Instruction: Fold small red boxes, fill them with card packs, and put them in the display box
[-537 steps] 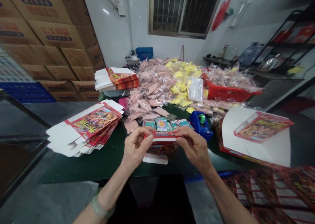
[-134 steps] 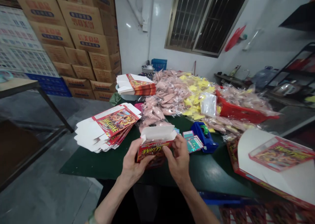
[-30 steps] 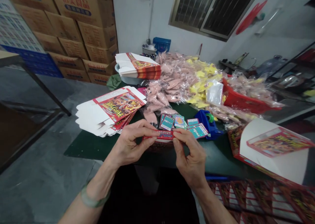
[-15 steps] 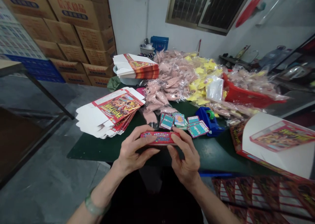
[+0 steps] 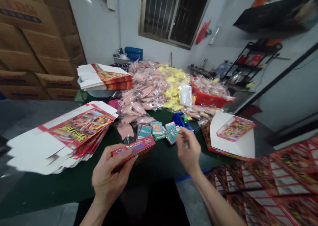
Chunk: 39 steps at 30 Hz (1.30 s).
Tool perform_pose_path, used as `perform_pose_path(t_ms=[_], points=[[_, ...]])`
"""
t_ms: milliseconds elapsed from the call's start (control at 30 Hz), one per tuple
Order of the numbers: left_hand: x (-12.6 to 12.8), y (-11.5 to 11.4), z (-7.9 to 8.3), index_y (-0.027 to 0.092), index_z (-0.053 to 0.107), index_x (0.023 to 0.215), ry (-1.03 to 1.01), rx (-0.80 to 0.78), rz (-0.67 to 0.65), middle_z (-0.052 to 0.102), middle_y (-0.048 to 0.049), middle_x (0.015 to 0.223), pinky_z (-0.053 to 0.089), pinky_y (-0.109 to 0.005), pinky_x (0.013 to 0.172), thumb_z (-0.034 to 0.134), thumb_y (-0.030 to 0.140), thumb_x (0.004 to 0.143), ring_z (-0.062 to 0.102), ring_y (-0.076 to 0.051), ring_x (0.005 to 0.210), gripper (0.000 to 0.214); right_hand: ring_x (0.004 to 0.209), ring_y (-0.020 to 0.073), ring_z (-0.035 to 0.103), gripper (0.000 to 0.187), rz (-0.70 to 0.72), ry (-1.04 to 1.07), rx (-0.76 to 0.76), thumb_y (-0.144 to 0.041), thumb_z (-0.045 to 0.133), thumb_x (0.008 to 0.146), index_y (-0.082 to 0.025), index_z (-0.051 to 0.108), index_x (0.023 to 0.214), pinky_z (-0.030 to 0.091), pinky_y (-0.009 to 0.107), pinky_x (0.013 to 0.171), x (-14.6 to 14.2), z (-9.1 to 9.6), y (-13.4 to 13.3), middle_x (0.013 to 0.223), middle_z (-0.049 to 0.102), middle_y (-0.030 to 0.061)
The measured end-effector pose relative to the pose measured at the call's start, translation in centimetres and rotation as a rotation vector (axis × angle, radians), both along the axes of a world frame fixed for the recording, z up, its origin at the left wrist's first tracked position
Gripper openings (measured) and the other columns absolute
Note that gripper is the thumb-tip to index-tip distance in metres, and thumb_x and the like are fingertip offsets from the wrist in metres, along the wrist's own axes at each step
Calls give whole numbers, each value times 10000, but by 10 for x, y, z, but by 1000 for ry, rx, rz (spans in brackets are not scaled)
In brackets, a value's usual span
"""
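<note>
One box (image 5: pixel 142 147) in curled left hand (image 5: pixel 109 173)

a red box (image 5: pixel 140 147) in the left hand (image 5: pixel 110 174), right hand (image 5: pixel 189 150) near the cards (image 5: pixel 157 128)
the left hand holds the box at one end, printed side up, over the green table (image 5: pixel 162 164). the right hand's fingers curl by the cards; whether they touch is unclear. a blue tape dispenser (image 5: pixel 179 119) stands beyond, flattened cartons (image 5: pixel 80 126) lie stacked at left, and bagged pink pieces (image 5: pixel 146 83) heap behind.

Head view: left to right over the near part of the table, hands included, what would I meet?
Flattened boxes, left hand, red box it holds, cards, right hand, large box with white flap.
</note>
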State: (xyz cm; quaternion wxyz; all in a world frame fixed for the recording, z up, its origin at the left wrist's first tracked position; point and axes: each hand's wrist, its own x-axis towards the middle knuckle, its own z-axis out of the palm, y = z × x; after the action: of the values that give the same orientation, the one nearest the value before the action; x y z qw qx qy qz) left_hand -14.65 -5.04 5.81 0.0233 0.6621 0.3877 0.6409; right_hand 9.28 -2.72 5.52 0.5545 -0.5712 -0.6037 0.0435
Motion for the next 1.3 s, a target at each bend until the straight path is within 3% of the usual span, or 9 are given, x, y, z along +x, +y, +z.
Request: perform_pose_path(t_ms=[67, 200, 300, 433, 633, 900, 1100, 1200, 1300], points=[[5, 3, -2, 188, 614, 897, -10, 15, -6, 613, -10, 916, 503, -209, 631, 711, 51, 672, 618, -104, 756, 281, 695, 154, 564, 219, -203, 47, -166, -311, 472, 846, -144, 614, 859, 472, 293, 675, 46, 3, 22, 783, 620, 48], [8, 7, -6, 166, 600, 908, -7, 19, -23, 597, -25, 919, 501, -207, 624, 701, 49, 680, 606, -105, 759, 274, 556, 111, 503, 115, -214, 69, -434, -185, 598, 756, -132, 608, 654, 420, 245, 572, 112, 8, 58, 579, 557, -23], [5, 7, -8, 155, 596, 924, 1, 14, -32, 591, -40, 932, 499, -212, 629, 698, 50, 684, 598, -112, 780, 281, 465, 58, 454, 192, -159, 119, -671, -197, 641, 782, -117, 570, 623, 396, 197, 485, 130, 10, 71, 529, 500, -68], [4, 9, -11, 161, 600, 926, 0, 26, -27, 595, -42, 934, 496, -214, 619, 709, 58, 675, 596, -114, 774, 293, 503, 48, 495, 175, -171, 257, -831, -268, 575, 866, -110, 587, 792, 431, 179, 471, 131, 12, 76, 659, 557, -44], [3, 10, -12, 175, 600, 944, -23, 30, -47, 596, -34, 949, 503, -222, 627, 717, 58, 664, 604, -114, 772, 325, 684, 98, 583, 176, -245, 552, -680, -278, 548, 882, -119, 581, 950, 513, 246, 590, 112, 0, 74, 857, 601, 15], [4, 10, -9, 186, 616, 921, -67, 28, -88, 603, -23, 926, 504, -226, 627, 703, 39, 670, 605, -115, 773, 304, 669, 83, 575, 135, -217, 744, -319, -211, 541, 880, -113, 562, 789, 512, 232, 599, 96, -37, 52, 762, 574, -15], [3, 10, -11, 197, 627, 941, -68, -13, -64, 614, -20, 918, 503, -245, 634, 714, 56, 663, 604, -128, 771, 323, 643, 87, 573, 177, -243, 647, -377, -287, 542, 886, -116, 584, 886, 502, 237, 580, 101, -66, 59, 790, 596, -2], [4, 10, -12, 204, 631, 945, -76, -21, -55, 622, -19, 925, 509, -252, 642, 716, 71, 664, 607, -135, 775, 322, 665, 96, 574, 193, -271, 507, -379, -307, 547, 881, -120, 589, 899, 497, 250, 598, 101, -67, 61, 818, 603, 4], [4, 10, -11, 199, 629, 933, -94, -23, -71, 621, -36, 983, 523, -279, 691, 716, 72, 662, 625, -154, 829, 311, 698, 114, 560, 185, -283, 353, -323, -287, 584, 846, -124, 590, 760, 482, 288, 672, 91, -61, 51, 763, 586, 1]])
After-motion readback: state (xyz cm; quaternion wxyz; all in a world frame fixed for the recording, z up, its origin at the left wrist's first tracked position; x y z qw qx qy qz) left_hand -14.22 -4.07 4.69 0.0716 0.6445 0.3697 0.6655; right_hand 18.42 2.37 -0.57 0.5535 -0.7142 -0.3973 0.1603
